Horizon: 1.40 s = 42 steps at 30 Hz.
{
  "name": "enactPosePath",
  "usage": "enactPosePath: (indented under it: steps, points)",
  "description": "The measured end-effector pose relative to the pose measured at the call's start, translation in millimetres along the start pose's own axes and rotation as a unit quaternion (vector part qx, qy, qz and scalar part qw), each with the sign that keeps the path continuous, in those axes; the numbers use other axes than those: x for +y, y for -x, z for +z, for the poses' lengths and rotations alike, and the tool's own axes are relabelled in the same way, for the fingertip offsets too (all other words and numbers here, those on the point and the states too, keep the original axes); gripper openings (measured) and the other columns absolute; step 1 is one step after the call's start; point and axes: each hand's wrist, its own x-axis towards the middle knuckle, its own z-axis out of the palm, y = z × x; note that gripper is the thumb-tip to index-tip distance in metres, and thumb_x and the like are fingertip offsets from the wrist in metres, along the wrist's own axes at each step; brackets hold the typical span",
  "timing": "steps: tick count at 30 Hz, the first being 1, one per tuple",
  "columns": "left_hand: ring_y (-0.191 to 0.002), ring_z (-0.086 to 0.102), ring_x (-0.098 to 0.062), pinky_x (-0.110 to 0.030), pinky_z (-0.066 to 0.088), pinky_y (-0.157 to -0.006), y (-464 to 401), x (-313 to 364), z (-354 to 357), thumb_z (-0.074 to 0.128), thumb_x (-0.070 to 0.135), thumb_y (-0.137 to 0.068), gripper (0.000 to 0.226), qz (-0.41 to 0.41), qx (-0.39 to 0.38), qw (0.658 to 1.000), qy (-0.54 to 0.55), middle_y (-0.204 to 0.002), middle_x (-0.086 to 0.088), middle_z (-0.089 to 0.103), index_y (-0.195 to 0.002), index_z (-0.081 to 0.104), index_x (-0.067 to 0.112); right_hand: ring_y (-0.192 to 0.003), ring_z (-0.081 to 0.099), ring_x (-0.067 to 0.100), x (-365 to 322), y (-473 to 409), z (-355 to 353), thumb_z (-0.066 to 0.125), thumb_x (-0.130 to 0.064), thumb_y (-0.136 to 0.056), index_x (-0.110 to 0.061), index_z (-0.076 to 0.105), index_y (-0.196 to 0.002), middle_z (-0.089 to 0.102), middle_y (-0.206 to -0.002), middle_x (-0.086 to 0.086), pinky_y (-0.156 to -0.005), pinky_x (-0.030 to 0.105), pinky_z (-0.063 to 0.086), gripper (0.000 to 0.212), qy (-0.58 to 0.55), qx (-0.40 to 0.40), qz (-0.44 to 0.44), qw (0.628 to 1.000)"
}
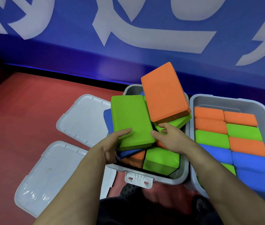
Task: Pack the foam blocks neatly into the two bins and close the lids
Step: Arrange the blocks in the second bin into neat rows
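A big blue wall [144, 21] with white shapes stands behind a red floor [23, 103]. Two gray lids [83, 117] lie flat on the floor to the left, so no lid is on yet. The right bin [213, 99] looks about done: its foam blocks [242, 143] sit in tidy rows, orange, green and blue. The left bin [183, 174] is still a messy heap, with blocks piled over the top. An orange block [164, 93] leans up high on the pile. The left hand [112, 143] grips the near end of a green block [130, 120], thumb on top. The right hand [169, 137] curls its fingers round the end of another green one [175, 123] under the orange block. This bin needs sorting, then both lids go on.
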Motion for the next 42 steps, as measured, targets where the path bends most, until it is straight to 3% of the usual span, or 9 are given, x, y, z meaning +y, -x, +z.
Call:
enactPosePath:
  steps: [5, 8, 13, 18, 23, 27, 31, 35, 42]
  points:
    - [-0.108, 0.073, -0.032, -0.054, 0.054, -0.099, -10, -6, 4, 0.094, 0.062, -0.054, 0.087, 0.033, 0.024, 0.997, 0.069, -0.119, -0.006, 0.075, -0.13, 0.067, 0.029, -0.137, 0.047, 0.017, -2, -2, 7, 0.056, -0.045, -0.101, -0.022, 0.037, -0.155, 0.047, -0.153, 0.002, -0.099, 0.025, 0.038, 0.062, 0.013, -0.029, -0.021, 0.999]
    - [-0.104, 0.074, -0.026, -0.048, 0.056, -0.099, -9, -9, 13, 0.089, 0.06, -0.063, 0.071, 0.043, 0.038, 0.997, 0.051, -0.11, -0.002, 0.078, -0.124, 0.068, 0.031, -0.146, 0.037, 0.02, -2, -4, 13, 0.055, -0.05, -0.1, -0.023, 0.027, -0.16, 0.034, -0.162, 0.002, -0.115, 0.03, 0.032, 0.071, 0.026, -0.057, -0.014, 0.998]
    - [-0.104, 0.074, -0.024, -0.044, 0.056, -0.098, -9, -9, 18, 0.085, 0.064, -0.065, 0.066, 0.042, 0.051, 0.996, 0.052, -0.107, -0.001, 0.079, -0.12, 0.069, 0.032, -0.151, 0.029, 0.02, -6, -9, 22, 0.054, -0.054, -0.099, -0.018, 0.018, -0.162, 0.025, -0.167, 0.001, -0.117, 0.028, 0.025, 0.081, 0.02, -0.06, 0.007, 0.998]
    - [-0.068, 0.077, -0.013, -0.031, 0.059, -0.059, -3, -11, 23, 0.076, 0.055, -0.082, 0.042, 0.041, 0.04, 0.997, 0.056, -0.081, 0.004, 0.079, -0.114, 0.068, 0.03, -0.15, 0.029, 0.019, -5, -8, 17, 0.058, -0.052, -0.098, -0.021, 0.02, -0.162, 0.024, -0.167, -0.001, -0.12, 0.031, 0.027, 0.081, 0.005, -0.049, 0.004, 0.999]
    - [-0.102, 0.07, -0.029, -0.044, 0.058, -0.078, 0, -12, 23, 0.083, 0.066, -0.065, 0.068, 0.035, 0.059, 0.997, 0.047, -0.114, -0.007, 0.075, -0.121, 0.068, 0.032, -0.149, 0.03, 0.019, -4, -5, 15, 0.062, -0.054, -0.095, -0.028, 0.02, -0.162, 0.022, -0.167, -0.004, -0.12, 0.036, 0.029, 0.083, -0.02, -0.047, -0.006, 0.999]
    - [-0.105, 0.067, -0.029, -0.041, 0.056, -0.068, 4, -10, 28, 0.089, 0.071, -0.05, 0.088, 0.024, 0.063, 0.996, 0.052, -0.123, -0.007, 0.07, -0.127, 0.064, 0.035, -0.147, 0.033, 0.019, -6, -6, 11, 0.063, -0.052, -0.094, -0.029, 0.026, -0.16, 0.025, -0.164, -0.004, -0.119, 0.039, 0.032, 0.079, -0.048, -0.005, -0.023, 0.999]
    - [-0.105, 0.07, -0.032, -0.049, 0.06, -0.076, 5, -10, 28, 0.083, 0.062, -0.062, 0.069, 0.048, 0.063, 0.994, 0.078, -0.115, -0.007, 0.075, -0.124, 0.068, 0.034, -0.143, 0.037, 0.018, -8, -6, 9, 0.064, -0.051, -0.094, -0.03, 0.035, -0.156, 0.031, -0.16, -0.006, -0.116, 0.037, 0.034, 0.072, -0.065, 0.013, -0.042, 0.997]
    - [-0.109, 0.07, -0.034, -0.059, 0.059, -0.078, 7, -9, 30, 0.088, 0.059, -0.06, 0.074, 0.053, 0.059, 0.992, 0.103, -0.122, -0.006, 0.073, -0.126, 0.066, 0.033, -0.137, 0.045, 0.02, -8, -7, 9, 0.064, -0.05, -0.095, -0.032, 0.036, -0.155, 0.032, -0.157, -0.008, -0.115, 0.041, 0.037, 0.069, -0.074, 0.015, -0.051, 0.996]
    - [-0.107, 0.067, -0.023, -0.042, 0.06, -0.077, 10, -5, 29, 0.085, 0.052, -0.071, 0.06, 0.059, 0.05, 0.985, 0.155, -0.125, -0.004, 0.069, -0.124, 0.068, 0.029, -0.129, 0.053, 0.02, -7, -10, 9, 0.064, -0.054, -0.093, -0.037, 0.043, -0.149, 0.038, -0.15, -0.012, -0.111, 0.044, 0.042, 0.062, -0.092, 0.028, -0.073, 0.993]
